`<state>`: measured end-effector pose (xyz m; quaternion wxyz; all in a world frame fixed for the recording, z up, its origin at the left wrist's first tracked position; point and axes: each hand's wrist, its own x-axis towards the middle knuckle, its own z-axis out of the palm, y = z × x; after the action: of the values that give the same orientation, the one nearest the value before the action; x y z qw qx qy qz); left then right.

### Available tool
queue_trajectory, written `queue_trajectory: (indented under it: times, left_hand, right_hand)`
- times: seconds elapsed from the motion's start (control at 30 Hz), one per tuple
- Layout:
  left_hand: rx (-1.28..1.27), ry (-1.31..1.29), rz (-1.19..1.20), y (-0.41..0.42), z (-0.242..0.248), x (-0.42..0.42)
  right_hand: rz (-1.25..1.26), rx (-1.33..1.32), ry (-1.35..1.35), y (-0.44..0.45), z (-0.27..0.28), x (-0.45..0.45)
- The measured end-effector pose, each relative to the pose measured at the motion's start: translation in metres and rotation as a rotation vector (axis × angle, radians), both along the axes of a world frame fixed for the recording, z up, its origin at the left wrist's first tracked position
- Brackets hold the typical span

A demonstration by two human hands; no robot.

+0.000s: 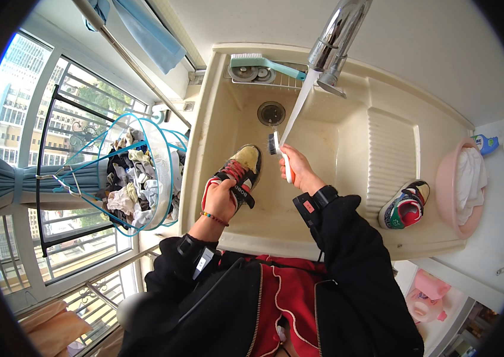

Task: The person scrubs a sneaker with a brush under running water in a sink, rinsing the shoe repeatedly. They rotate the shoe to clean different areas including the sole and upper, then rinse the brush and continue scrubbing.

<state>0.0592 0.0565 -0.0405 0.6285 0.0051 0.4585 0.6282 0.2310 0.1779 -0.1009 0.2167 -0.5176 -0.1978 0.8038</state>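
My left hand grips a sneaker by its heel and ankle opening, with the tan toe pointing away from me. The shoe has red laces and a black strap bearing writing. In my right hand is a small scrub brush with a white and orange handle. Its dark bristles face left, apart from the shoe. Water runs from the chrome faucet down to the brush and my right hand. Both hands are over the basin of a cream laundry sink.
A matching sneaker rests right of the ribbed washboard. Beyond it stands a pink basin with white cloth. A teal brush lies on the wire rack behind the drain. A mesh hanging basket of clothes hangs left.
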Motion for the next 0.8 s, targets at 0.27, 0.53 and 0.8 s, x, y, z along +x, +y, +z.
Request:
queue_trajectory:
  times: [0.27, 0.53, 0.8]
  left_hand:
    - [-0.054, 0.025, 0.018, 0.004, 0.000, -0.002]
    - [-0.056, 0.047, 0.005, -0.001, -0.008, -0.006]
    - [0.028, 0.002, 0.029, 0.000, -0.009, -0.007]
  right_hand:
    - [0.054, 0.074, -0.170, 0.010, -0.026, -0.017]
    - [0.135, 0.346, -0.317, 0.024, -0.084, -0.040]
    - [0.265, 0.457, -0.301, 0.005, -0.028, -0.012]
